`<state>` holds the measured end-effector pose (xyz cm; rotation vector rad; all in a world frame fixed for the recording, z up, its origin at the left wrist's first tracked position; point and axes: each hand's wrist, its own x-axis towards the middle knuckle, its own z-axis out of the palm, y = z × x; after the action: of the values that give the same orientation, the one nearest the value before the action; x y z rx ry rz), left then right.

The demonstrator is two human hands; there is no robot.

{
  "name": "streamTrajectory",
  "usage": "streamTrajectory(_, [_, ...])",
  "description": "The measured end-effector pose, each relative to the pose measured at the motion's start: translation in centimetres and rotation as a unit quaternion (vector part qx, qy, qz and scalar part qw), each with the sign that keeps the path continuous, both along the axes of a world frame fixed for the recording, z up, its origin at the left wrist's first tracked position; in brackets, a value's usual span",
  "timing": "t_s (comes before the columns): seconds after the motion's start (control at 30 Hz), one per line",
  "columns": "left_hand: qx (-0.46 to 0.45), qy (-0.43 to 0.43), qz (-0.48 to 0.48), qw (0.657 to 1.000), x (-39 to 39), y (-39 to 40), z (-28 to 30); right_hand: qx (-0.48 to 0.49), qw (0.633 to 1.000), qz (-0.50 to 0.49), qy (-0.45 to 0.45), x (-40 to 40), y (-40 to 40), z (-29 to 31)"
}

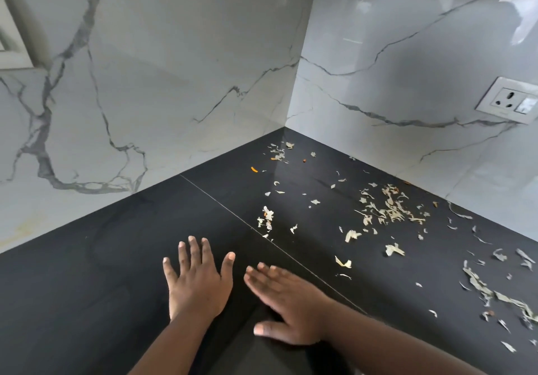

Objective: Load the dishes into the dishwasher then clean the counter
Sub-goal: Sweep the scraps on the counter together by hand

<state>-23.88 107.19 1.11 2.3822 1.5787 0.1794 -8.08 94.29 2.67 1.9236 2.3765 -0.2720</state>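
A black counter [116, 272] fills a corner between two marble walls. Pale vegetable scraps [390, 208] lie scattered over its right half, with a few small orange bits [254, 169] near the corner. My left hand [198, 281] lies flat on the counter with its fingers spread and holds nothing. My right hand [288, 307] lies just to its right, palm down, fingers together and pointing left, also with nothing in it. Both hands are to the left of most scraps. No dishes or dishwasher are in view.
White marble walls [174, 83] meet at the back corner. A white power socket [509, 101] sits on the right wall above the scraps. A thin seam [233, 211] runs diagonally across the counter. A white frame edge [11, 39] shows at far left.
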Motion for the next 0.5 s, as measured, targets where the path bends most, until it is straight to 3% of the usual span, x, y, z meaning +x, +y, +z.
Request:
streamTrajectory(0.23, [0.025,0.045,0.004,0.999,0.6,0.6,-0.4,0.035,0.986,-0.154,-0.053,4.4,5.3,-0.2])
streamTrajectory(0.4, [0.027,0.048,-0.027,0.998,1.0,1.9,-0.5,0.050,0.995,-0.074,-0.035,0.3,9.0,0.5])
streamTrajectory(0.5, [0.024,0.036,-0.027,0.999,1.0,2.0,-0.7,0.042,0.996,-0.081,-0.010,-1.4,11.6,-1.1])
